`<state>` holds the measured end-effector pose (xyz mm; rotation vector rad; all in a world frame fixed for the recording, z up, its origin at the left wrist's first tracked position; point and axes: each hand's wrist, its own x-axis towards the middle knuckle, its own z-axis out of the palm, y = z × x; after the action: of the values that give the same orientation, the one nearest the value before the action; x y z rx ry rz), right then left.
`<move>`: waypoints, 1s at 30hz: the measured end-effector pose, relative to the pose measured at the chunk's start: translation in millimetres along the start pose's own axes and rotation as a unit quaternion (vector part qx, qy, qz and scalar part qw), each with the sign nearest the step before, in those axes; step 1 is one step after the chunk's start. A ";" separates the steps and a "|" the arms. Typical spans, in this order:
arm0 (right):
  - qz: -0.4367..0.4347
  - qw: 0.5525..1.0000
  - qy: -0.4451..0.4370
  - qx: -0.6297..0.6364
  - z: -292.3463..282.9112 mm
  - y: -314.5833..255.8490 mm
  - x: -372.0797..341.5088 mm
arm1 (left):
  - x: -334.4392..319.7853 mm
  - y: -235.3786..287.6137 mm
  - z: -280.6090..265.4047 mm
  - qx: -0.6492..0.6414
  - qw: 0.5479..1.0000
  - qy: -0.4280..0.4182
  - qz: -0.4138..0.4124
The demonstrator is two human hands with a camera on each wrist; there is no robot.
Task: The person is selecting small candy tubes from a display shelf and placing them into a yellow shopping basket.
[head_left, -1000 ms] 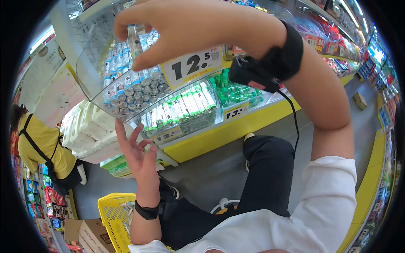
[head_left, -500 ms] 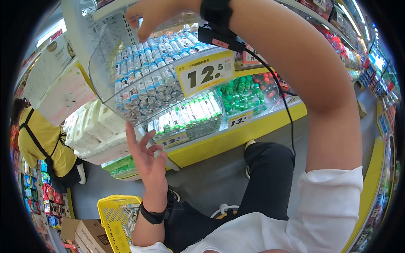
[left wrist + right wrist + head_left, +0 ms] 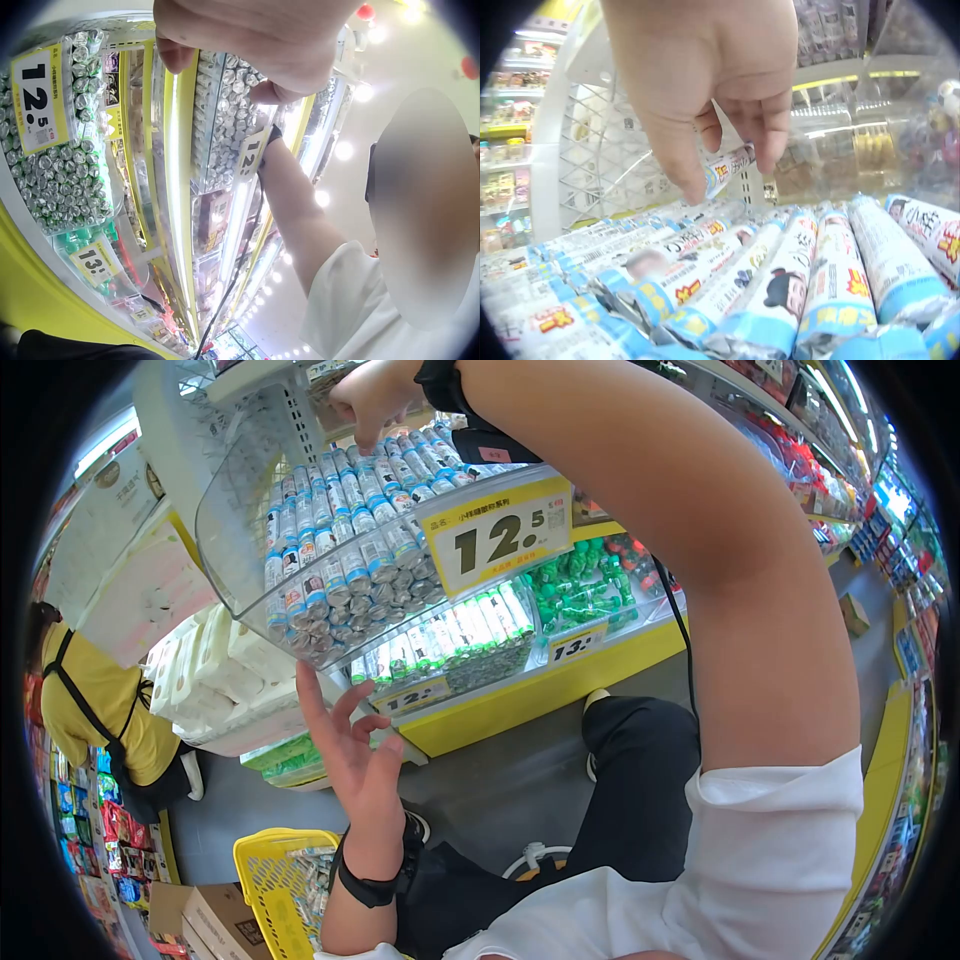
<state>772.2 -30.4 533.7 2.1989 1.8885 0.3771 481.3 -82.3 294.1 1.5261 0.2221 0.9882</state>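
Wrapped rolls with white and blue labels (image 3: 350,535) fill a clear bin (image 3: 215,550) with a 12.5 price card (image 3: 500,535). Over the bin's back part is my right hand (image 3: 378,398), bent down from above. In the right wrist view, the thumb and fingers of this hand (image 3: 709,75) pinch one small roll (image 3: 726,171) above the layer of rolls (image 3: 780,292). My left hand (image 3: 365,770) is below the bin's front corner, its index fingertip at the underside and its other fingers loosely bent, holding nothing.
Below are bins of green-ended rolls (image 3: 450,635) and green bottle-shaped items (image 3: 575,590). A yellow basket (image 3: 260,870) with rolls inside stands at the lower left, beside a cardboard box (image 3: 215,920). Someone in a yellow top (image 3: 95,695) is at the left, near stacked white packs (image 3: 215,660).
From over the bin's front left, my right hand has moved to its back part. The left hand stays at the front corner, shifted slightly right and down in view.
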 end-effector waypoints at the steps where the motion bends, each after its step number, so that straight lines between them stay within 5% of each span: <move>1: 0.001 1.000 -0.007 0.010 3.1 0.8 0.5 | 0.0 0.0 0.1 0.001 1.000 0.001 -0.001; 13: 0.008 0.966 -0.063 0.251 38.5 29.7 31.5 | -0.8 0.3 0.6 -0.011 1.000 -0.003 0.004; 19: 0.024 0.970 -0.117 0.210 0.3 -2.1 -21.3 | -0.3 -0.3 -0.7 -0.009 1.000 -0.006 0.005; 22: 0.052 0.906 -0.137 0.397 35.1 27.5 26.9 | -0.5 1.2 0.1 -0.007 1.000 -0.004 0.001; 30: 0.067 0.931 -0.110 0.340 20.1 8.0 2.6 | -0.7 -0.8 0.0 -0.001 1.000 -0.004 0.007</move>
<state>786.6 -29.0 517.5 2.6398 1.9348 -0.5808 481.2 -82.6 293.0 1.5306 0.2053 0.9923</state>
